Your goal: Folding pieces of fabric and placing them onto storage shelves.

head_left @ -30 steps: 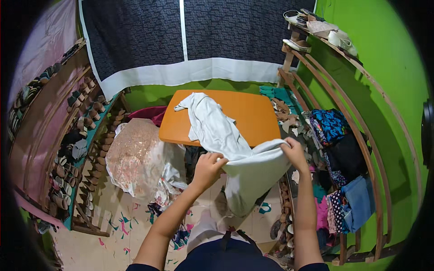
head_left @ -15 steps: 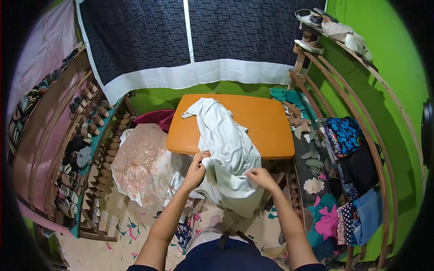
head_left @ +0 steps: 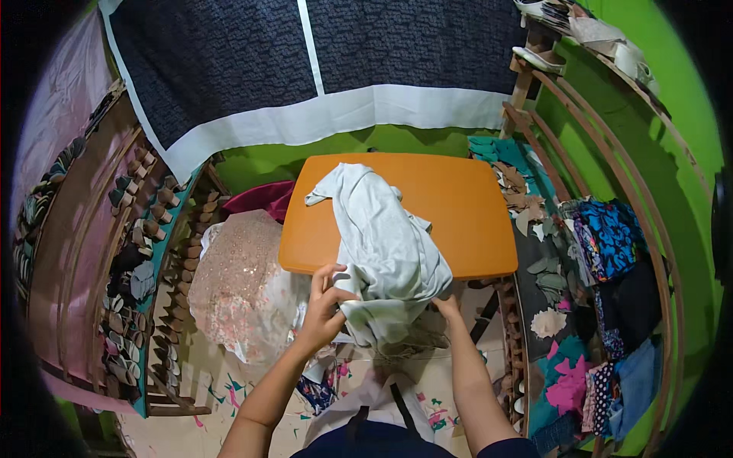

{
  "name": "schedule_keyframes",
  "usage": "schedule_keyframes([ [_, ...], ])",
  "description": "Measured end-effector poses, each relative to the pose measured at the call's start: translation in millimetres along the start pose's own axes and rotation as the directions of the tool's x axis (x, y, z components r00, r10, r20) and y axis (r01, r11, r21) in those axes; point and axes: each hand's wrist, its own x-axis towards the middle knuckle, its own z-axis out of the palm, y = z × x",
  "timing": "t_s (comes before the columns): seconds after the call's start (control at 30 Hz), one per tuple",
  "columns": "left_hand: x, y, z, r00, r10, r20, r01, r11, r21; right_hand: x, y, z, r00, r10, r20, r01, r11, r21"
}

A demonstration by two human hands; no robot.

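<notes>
Green walls (head_left: 691, 145), a wooden shoe rack (head_left: 169, 411) on the left and folded clothes (head_left: 630, 385) on the right surround an orange table (head_left: 466, 214). A white cloth (head_left: 374, 229) lies bunched over its left half, the near end hanging past the near edge. It looks light, soft and limp, neither slippery nor fragile; loose folds would probably sag from a single pinch, so the gathered left and right sides seem the best hold. The left grip (head_left: 324, 311) is at the cloth's near left side, fingers spread; whether they pinch it, I cannot tell. The right grip (head_left: 447, 304) sits at the near right side, fingertips partly hidden, its closure likewise unclear. Compared with half a second ago, the right grip has shifted from atop the folds to their side, and the left fingers have opened out.
</notes>
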Motion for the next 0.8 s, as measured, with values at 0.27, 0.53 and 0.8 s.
schedule_keyframes([
  [0.27,12.3,-29.0,-2.9,0.985,-0.109,-0.134,0.118,0.991,0.058,59.6,46.3,5.9,0.997,0.049,-0.058,-0.042,0.991,0.127],
  [0.53,-32.7,-65.1,-43.6,0.867,-0.422,-0.266,0.442,0.897,0.019,-46.7,-28.3,-81.1,0.771,-0.315,-0.554,0.511,0.825,0.241],
  [0.8,-68.8,-53.6,-7.9,0.854,-0.445,0.268,0.441,0.894,0.081,-148.9,-56.7,-105.6,0.853,-0.477,0.213,0.522,0.771,-0.365],
])
